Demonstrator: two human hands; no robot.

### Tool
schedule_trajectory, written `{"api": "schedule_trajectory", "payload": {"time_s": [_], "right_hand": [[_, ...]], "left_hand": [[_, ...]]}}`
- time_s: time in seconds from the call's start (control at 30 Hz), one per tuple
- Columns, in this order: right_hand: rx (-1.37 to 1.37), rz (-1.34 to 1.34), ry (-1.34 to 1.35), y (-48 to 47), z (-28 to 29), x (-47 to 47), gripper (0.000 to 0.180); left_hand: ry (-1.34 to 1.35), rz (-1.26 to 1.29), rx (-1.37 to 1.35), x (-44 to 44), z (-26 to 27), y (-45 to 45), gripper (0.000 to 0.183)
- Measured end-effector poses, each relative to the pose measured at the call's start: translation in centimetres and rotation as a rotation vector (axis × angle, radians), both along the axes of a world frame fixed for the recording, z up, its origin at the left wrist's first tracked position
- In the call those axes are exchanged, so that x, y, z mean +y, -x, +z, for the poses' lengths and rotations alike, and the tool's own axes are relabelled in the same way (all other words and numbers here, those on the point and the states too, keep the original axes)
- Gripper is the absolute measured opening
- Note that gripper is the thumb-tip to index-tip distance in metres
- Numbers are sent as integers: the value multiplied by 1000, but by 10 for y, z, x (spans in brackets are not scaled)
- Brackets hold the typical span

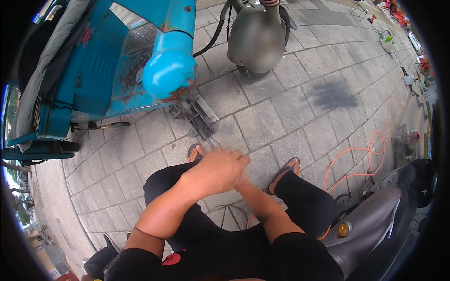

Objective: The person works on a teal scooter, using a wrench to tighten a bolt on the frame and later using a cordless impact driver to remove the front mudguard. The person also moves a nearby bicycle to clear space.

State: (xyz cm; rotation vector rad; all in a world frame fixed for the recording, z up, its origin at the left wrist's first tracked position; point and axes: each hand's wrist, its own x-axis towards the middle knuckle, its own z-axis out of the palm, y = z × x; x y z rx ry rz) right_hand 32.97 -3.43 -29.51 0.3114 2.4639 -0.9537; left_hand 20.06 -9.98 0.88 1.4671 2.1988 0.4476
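Observation:
My left hand [218, 168] lies across my right hand [243, 181], fingers curled downward. Both are in front of my body, between my knees. Most of my right hand is hidden under the left, and what the palms hold is out of sight. Just beyond my knuckles a metal floor jack [200, 121] rests on the paving. A thin metal rod [210, 142] runs from it toward my hands and disappears behind the fingers. The jack's far end reaches beneath the rusted, rounded front [170, 75] of a turquoise cargo vehicle.
A grey scooter front [256, 42], partly blurred, stands ahead. An orange hose [351, 151] loops over the paving on the right. At lower right is a parked scooter [365, 214] with an amber lamp. Another person's shoe [110, 241] shows at lower left.

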Motion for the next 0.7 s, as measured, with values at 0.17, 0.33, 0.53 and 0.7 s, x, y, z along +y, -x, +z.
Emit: {"api": "schedule_trajectory", "payload": {"time_s": [0.17, 0.33, 0.53, 0.7], "right_hand": [[-6, 3, -31, -20, -79, 11, 41], [-10, 38, -20, -12, -102, 4, 39], [95, 54, -193, -21, -87, 12, 34], [-74, 78, -260, -1, 6, 30, 36]], "left_hand": [[7, -43, -83, 5, -7, 1, 26], [76, -24, -32, 16, -7, 7, 26], [52, -31, -91, 41, -22, 3, 27], [121, 20, -99, 21, -38, 1, 33]]}}
